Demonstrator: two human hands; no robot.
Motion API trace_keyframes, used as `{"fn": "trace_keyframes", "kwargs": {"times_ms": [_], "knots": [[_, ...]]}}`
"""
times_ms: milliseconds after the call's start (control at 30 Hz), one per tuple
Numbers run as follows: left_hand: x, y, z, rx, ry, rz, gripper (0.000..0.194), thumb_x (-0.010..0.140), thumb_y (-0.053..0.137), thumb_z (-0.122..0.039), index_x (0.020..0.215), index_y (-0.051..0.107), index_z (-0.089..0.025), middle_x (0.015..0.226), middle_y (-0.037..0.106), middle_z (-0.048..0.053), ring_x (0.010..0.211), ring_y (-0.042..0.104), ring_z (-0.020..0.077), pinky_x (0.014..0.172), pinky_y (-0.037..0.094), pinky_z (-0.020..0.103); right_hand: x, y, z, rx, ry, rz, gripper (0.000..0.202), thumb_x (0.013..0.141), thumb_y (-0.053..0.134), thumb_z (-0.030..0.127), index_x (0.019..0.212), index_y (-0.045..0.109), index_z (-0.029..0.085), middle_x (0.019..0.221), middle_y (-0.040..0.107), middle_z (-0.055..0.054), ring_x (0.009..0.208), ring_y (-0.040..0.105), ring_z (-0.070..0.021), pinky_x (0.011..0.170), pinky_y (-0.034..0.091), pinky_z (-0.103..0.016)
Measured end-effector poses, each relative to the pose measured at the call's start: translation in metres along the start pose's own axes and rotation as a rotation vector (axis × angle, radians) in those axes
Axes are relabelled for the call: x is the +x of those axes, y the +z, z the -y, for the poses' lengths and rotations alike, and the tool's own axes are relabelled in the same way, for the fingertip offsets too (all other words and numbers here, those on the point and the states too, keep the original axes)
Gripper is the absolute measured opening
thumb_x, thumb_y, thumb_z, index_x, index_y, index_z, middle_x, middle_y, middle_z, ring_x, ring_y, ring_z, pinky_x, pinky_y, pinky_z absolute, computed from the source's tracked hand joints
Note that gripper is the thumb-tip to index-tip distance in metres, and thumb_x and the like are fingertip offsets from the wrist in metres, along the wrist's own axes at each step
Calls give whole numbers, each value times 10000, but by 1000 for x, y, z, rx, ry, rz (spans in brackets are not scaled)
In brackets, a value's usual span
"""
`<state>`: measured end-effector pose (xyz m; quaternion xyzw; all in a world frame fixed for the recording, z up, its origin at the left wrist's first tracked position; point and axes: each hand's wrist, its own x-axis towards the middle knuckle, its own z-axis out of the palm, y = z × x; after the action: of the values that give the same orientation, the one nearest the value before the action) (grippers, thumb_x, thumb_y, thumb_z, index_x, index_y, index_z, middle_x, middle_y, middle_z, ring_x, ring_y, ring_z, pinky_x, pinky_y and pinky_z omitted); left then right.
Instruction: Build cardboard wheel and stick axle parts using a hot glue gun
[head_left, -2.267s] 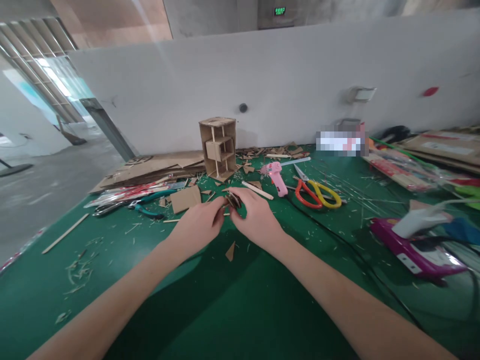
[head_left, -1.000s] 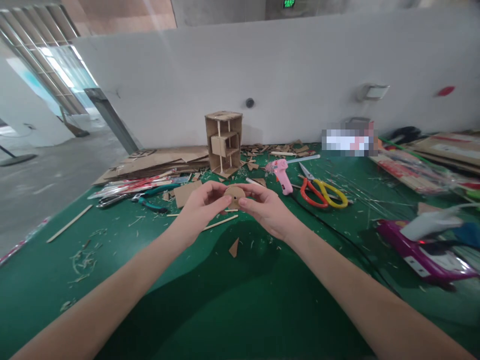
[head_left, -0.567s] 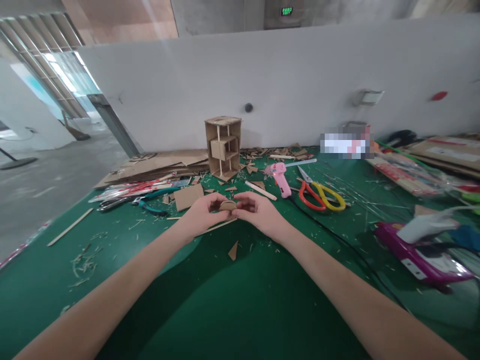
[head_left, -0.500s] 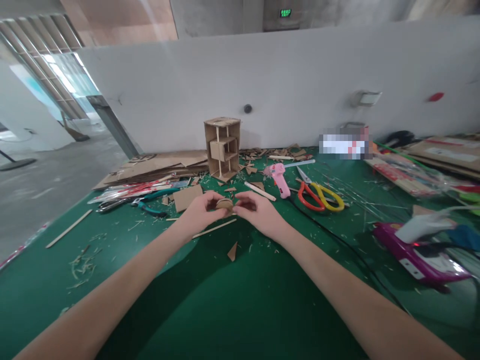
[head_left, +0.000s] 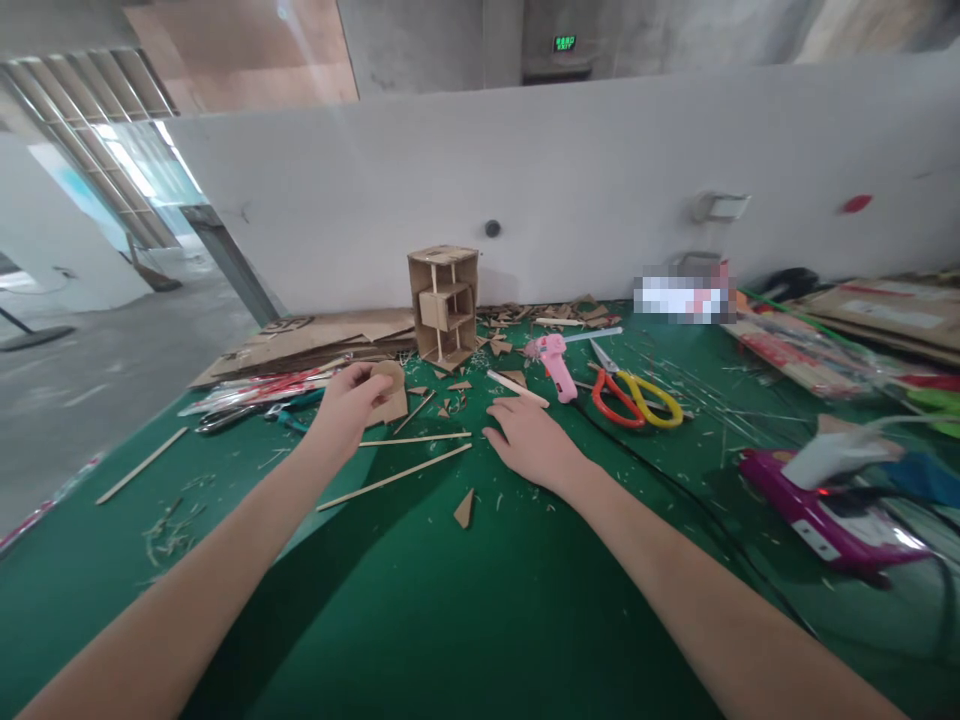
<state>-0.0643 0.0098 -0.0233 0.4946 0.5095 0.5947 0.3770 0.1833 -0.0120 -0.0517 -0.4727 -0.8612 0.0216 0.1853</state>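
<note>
My left hand (head_left: 352,402) is closed on a small rounded cardboard piece (head_left: 392,376), held over a flat cardboard rectangle (head_left: 394,408). My right hand (head_left: 529,438) rests low over the green table, fingers apart and slightly bent, holding nothing. Just beyond its fingers lies a pale stick (head_left: 517,388). Between the hands are two thin wooden strips, the nearer one (head_left: 397,477) slanting toward me. A triangular cardboard scrap (head_left: 465,510) lies closer to me. Behind the hands stands an upright cardboard shelf model (head_left: 444,306) with stick posts.
At right lie a pink glue gun (head_left: 555,365), orange-and-yellow-handled scissors (head_left: 634,398) and a purple power strip (head_left: 825,515) with cables. Pliers (head_left: 292,412) and flat cardboard sheets (head_left: 322,340) are at left. A white partition (head_left: 570,180) rises behind the table (head_left: 465,620); scraps are scattered about.
My hands have come apart. The left has moved left with the rounded cardboard piece, while the right has let go and lowered toward the table. The view has tilted slightly up.
</note>
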Motion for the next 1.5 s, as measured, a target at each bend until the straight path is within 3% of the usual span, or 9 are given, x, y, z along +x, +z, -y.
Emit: {"fn": "trace_keyframes", "kwargs": {"times_ms": [233, 433, 600, 767, 867, 1000, 1133, 1400, 1500], "knots": [[2, 0, 8, -5, -68, 11, 305, 604, 705, -271, 876, 642, -148, 887, 652, 60, 827, 597, 180, 710, 483, 320, 3, -3, 19, 137, -165, 7, 370, 938, 346, 141, 1238, 559, 106, 1215, 599, -120, 1136, 510, -212, 969, 411, -348], [-2, 6, 12, 6, -89, 96, 422, 619, 742, -350, 965, 637, -133, 960, 650, 68, 798, 600, 165, 714, 506, 317, 57, 14, 35, -32, -253, 33, 346, 919, 397, 133, 1204, 593, 152, 1179, 616, -110, 1079, 516, -214, 924, 401, -340], [-3, 6, 10, -23, -103, 106, 416, 625, 751, -356, 956, 637, -131, 943, 660, 59, 787, 609, 151, 724, 504, 293, 89, 30, 55, -139, -258, 40, 240, 903, 458, 146, 1020, 667, 153, 1031, 657, -107, 1021, 529, -231, 933, 367, -368], [3, -1, 9, -88, -78, 20, 412, 634, 758, -350, 970, 633, -148, 996, 652, 62, 848, 607, 143, 731, 499, 267, 77, 25, 54, -206, -300, -51, 260, 919, 386, 94, 1027, 622, 102, 1025, 637, -151, 1050, 512, -256, 917, 357, -394], [5, -4, 9, -111, -55, 19, 408, 667, 745, -358, 1006, 641, -157, 1042, 641, 65, 902, 594, 142, 746, 487, 255, 61, 10, 45, -178, -211, -59, 264, 932, 329, 92, 1017, 578, 94, 976, 633, -171, 975, 551, -258, 830, 393, -382], [-2, 1, 7, -152, -90, 62, 339, 674, 747, -339, 930, 658, -136, 950, 639, 57, 844, 583, 132, 744, 483, 263, 41, -3, 37, 211, 15, -33, 199, 961, 307, 204, 1015, 493, 156, 904, 630, -103, 720, 575, -190, 597, 389, -283], [-17, 15, 1, -176, -150, 139, 280, 688, 738, -327, 861, 665, -120, 922, 644, 70, 848, 593, 152, 802, 491, 311, 26, 4, 39, 480, 94, -127, 167, 962, 295, 237, 984, 453, 186, 804, 598, -48, 695, 556, -166, 601, 375, -259], [-30, 25, -3, -165, -164, 225, 343, 721, 705, -355, 981, 669, -134, 1054, 666, 110, 981, 613, 211, 912, 476, 378, 20, 12, 44, 404, 97, -143, 122, 936, 333, 196, 945, 455, 194, 806, 604, -46, 691, 563, -172, 597, 338, -261], [-30, 25, -2, -61, -101, 223, 365, 729, 688, -368, 1015, 662, -143, 1059, 672, 106, 1005, 609, 234, 922, 468, 399, 19, 11, 45, 367, 102, -140, 120, 932, 338, 198, 933, 458, 195, 788, 604, -48, 671, 560, -178, 580, 320, -267]]}}
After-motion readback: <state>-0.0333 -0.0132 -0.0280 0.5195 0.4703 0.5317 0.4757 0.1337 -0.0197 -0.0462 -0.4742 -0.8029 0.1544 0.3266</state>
